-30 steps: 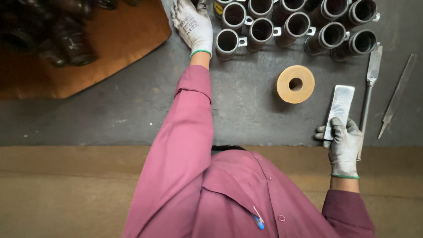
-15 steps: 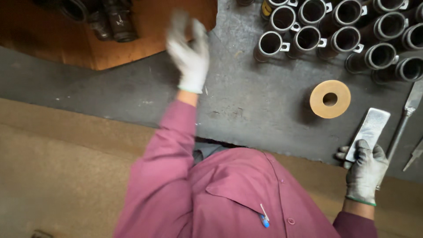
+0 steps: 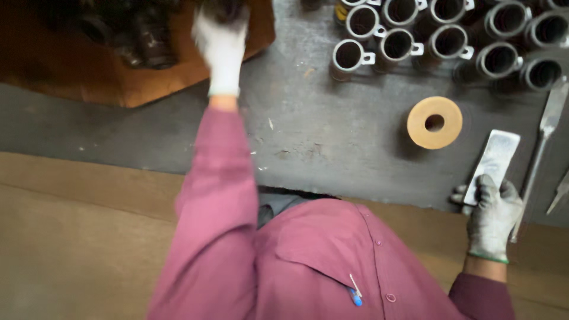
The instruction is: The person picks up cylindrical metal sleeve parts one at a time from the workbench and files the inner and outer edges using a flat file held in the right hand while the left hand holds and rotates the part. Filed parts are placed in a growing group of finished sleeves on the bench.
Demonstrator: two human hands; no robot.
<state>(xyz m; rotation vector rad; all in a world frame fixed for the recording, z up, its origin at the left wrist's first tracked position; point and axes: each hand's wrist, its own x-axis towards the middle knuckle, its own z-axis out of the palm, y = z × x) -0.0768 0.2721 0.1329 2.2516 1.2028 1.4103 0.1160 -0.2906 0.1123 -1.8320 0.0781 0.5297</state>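
The left hand, too blurred to tell its fingers' state, reaches dark metal parts, probably heavy and rigid, in the box, while the right hand clasps a flat grey block, stiff and best gripped by its long edges.

Flat grey block on dark bench

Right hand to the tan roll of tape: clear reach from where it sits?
Probably yes. The right hand rests on the flat grey metal block, and the tan tape roll lies just beyond on bare grey bench top, with nothing between them.
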